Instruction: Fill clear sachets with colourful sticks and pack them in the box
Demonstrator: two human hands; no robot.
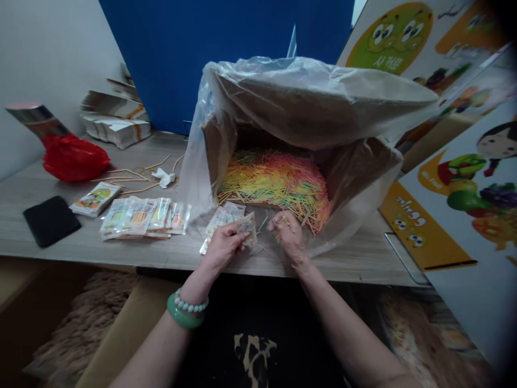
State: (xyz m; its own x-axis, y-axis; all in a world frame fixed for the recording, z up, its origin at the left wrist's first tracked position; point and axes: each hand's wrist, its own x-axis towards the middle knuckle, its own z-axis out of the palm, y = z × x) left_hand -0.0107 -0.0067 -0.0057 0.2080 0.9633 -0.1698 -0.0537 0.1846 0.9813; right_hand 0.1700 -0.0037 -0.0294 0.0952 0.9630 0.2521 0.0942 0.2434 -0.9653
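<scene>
My left hand pinches a small clear printed packet just above the wooden table. Beside it, my right hand has its fingers closed on a few thin coloured sticks at the mouth of a cardboard box. The box lies on its side, lined with a clear plastic bag, and holds a heap of yellow, pink and green sticks. More empty packets lie under my left hand.
A row of filled packets lies to the left, beside another packet, a black phone, a red bag and stacked flat cartons. Printed cartoon boards lean at the right. A blue wall panel stands behind.
</scene>
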